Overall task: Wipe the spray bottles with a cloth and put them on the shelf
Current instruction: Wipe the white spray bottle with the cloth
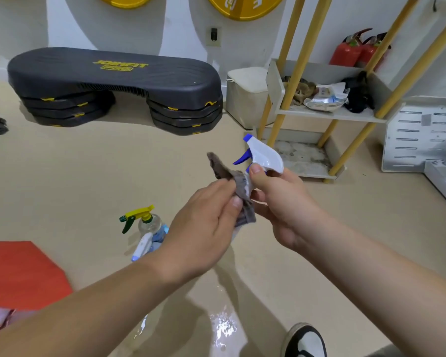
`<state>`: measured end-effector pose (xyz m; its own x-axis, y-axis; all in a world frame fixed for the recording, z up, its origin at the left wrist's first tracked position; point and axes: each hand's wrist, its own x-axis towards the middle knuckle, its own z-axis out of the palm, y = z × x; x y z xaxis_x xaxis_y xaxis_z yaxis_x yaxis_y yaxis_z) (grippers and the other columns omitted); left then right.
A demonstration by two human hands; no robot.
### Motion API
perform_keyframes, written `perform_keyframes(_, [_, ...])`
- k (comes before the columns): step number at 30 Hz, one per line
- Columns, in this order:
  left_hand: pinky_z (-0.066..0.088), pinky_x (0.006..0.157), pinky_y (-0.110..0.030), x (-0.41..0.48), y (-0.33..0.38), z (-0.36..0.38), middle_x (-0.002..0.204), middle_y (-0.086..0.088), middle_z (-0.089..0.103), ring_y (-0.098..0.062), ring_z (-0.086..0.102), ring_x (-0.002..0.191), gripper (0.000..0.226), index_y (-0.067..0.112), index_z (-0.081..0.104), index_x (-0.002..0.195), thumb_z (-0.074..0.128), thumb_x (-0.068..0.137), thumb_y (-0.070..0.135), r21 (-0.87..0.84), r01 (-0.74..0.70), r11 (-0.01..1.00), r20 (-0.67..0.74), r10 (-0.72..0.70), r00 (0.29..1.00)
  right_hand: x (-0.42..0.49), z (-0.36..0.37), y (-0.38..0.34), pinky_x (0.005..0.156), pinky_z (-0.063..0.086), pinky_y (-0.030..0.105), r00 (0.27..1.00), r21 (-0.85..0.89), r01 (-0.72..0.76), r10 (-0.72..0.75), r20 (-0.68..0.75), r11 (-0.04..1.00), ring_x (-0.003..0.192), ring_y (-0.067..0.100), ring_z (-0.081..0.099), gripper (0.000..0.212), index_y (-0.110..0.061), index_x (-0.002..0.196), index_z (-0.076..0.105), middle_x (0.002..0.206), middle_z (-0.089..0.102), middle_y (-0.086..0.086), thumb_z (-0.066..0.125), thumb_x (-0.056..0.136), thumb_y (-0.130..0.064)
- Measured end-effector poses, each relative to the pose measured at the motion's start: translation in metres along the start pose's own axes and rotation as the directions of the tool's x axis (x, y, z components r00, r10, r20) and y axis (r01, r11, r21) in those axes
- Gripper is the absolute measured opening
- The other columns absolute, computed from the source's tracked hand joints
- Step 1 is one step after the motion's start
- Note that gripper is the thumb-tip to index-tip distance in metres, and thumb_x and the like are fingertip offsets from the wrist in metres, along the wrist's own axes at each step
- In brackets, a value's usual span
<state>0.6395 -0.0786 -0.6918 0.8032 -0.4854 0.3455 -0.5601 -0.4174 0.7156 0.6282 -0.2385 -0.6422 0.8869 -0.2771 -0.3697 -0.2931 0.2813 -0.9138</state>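
Right hand (283,202) grips white spray bottle (265,153), left hand (204,228) pinches grey cloth (245,215) against it; green-trigger bottle (150,222) on floor near left, shelf (358,117) far right.

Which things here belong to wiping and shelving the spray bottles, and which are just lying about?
Job: blue-trigger spray bottle in right hand, grey cloth in left hand, yellow-trigger bottle on floor, shelf.
Lying about: step platform, fire extinguishers, red mat, white bin.
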Motion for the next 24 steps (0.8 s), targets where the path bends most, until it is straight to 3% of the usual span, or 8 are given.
perform_keyframes(3, [0.046, 0.093, -0.03, -0.001, -0.013, -0.002, 0.113, 0.017, 0.057, -0.009, 0.057, 0.108, 0.025, 0.028, 0.058, 0.116, 0.035, 0.112, 0.036, -0.022, -0.095, 0.995, 0.053, 0.096, 0.994, -0.002, 0.004, 0.001, 0.073, 0.065, 0.031, 1.0, -0.019, 0.014, -0.014, -0.004, 1.0, 0.074, 0.015, 0.068, 0.013, -0.016, 0.115, 0.068, 0.098, 0.075, 0.004, 0.061, 0.104, -0.019])
perform_keyframes(5, [0.049, 0.092, -0.028, 0.003, -0.022, -0.008, 0.126, 0.014, 0.065, -0.002, 0.06, 0.116, 0.032, 0.035, 0.064, 0.126, 0.037, 0.111, 0.043, -0.245, 0.233, 0.941, 0.088, -0.218, 0.972, -0.001, 0.004, -0.001, 0.09, 0.062, 0.042, 0.997, -0.031, 0.05, -0.052, -0.054, 0.998, 0.078, 0.018, 0.065, 0.013, -0.017, 0.114, 0.068, 0.096, 0.07, 0.0, 0.063, 0.103, -0.021])
perform_keyframes(7, [0.049, 0.081, -0.033, 0.007, -0.027, -0.012, 0.119, -0.007, 0.074, -0.019, 0.067, 0.099, 0.035, 0.03, 0.071, 0.118, 0.044, 0.108, 0.05, -0.449, 0.657, 0.606, 0.272, -0.608, 0.746, 0.002, 0.003, -0.004, 0.096, 0.059, 0.048, 0.992, -0.024, 0.082, -0.084, -0.093, 0.996, 0.084, 0.02, 0.061, 0.013, -0.021, 0.115, 0.068, 0.098, 0.067, -0.001, 0.064, 0.102, -0.023])
perform_keyframes(10, [0.05, 0.076, -0.033, 0.005, -0.023, -0.009, 0.104, -0.012, 0.078, -0.025, 0.071, 0.083, 0.034, 0.022, 0.075, 0.105, 0.051, 0.105, 0.046, -0.549, 0.776, 0.311, 0.379, -0.734, 0.563, 0.003, -0.001, -0.007, 0.093, 0.062, 0.041, 0.992, 0.007, 0.09, -0.089, -0.094, 0.996, 0.09, 0.019, 0.067, 0.015, -0.024, 0.117, 0.068, 0.101, 0.069, -0.003, 0.063, 0.103, -0.023])
perform_keyframes(14, [0.049, 0.076, -0.027, 0.006, 0.001, -0.005, 0.102, 0.012, 0.073, -0.011, 0.068, 0.096, 0.032, 0.029, 0.069, 0.104, 0.038, 0.112, 0.036, -0.473, 0.618, 0.627, 0.112, -0.653, 0.749, 0.002, -0.003, -0.004, 0.084, 0.064, 0.034, 0.998, 0.036, 0.037, -0.035, -0.045, 0.999, 0.093, 0.02, 0.07, 0.016, -0.019, 0.119, 0.067, 0.103, 0.07, -0.001, 0.062, 0.104, -0.021])
perform_keyframes(17, [0.052, 0.086, -0.043, -0.003, 0.004, 0.0, 0.108, 0.01, 0.067, -0.019, 0.064, 0.103, 0.033, 0.028, 0.062, 0.115, 0.033, 0.108, 0.041, -0.084, 0.222, 0.971, -0.005, -0.223, 0.975, -0.006, 0.004, 0.002, 0.074, 0.064, 0.03, 0.998, -0.019, 0.007, -0.005, 0.062, 1.0, 0.085, 0.016, 0.073, 0.017, -0.014, 0.118, 0.069, 0.102, 0.076, 0.002, 0.061, 0.105, -0.021])
perform_keyframes(21, [0.052, 0.092, -0.038, 0.003, -0.003, -0.007, 0.107, 0.017, 0.071, -0.013, 0.065, 0.105, 0.03, 0.043, 0.062, 0.117, 0.033, 0.11, 0.042, -0.131, 0.224, 0.966, 0.077, -0.215, 0.974, -0.012, 0.014, 0.008, 0.088, 0.063, 0.041, 0.994, -0.117, 0.047, -0.035, 0.103, 0.992, 0.083, 0.015, 0.072, 0.015, -0.013, 0.113, 0.071, 0.098, 0.076, 0.002, 0.062, 0.103, -0.022])
perform_keyframes(24, [0.051, 0.087, -0.038, 0.01, -0.025, -0.016, 0.099, 0.004, 0.079, -0.03, 0.069, 0.095, 0.03, 0.029, 0.076, 0.103, 0.049, 0.108, 0.041, -0.483, 0.638, 0.6, 0.271, -0.59, 0.76, -0.008, 0.013, 0.003, 0.095, 0.057, 0.051, 0.997, -0.128, 0.079, -0.077, 0.019, 0.989, 0.082, 0.018, 0.063, 0.014, -0.013, 0.112, 0.069, 0.092, 0.067, 0.001, 0.064, 0.102, -0.02])
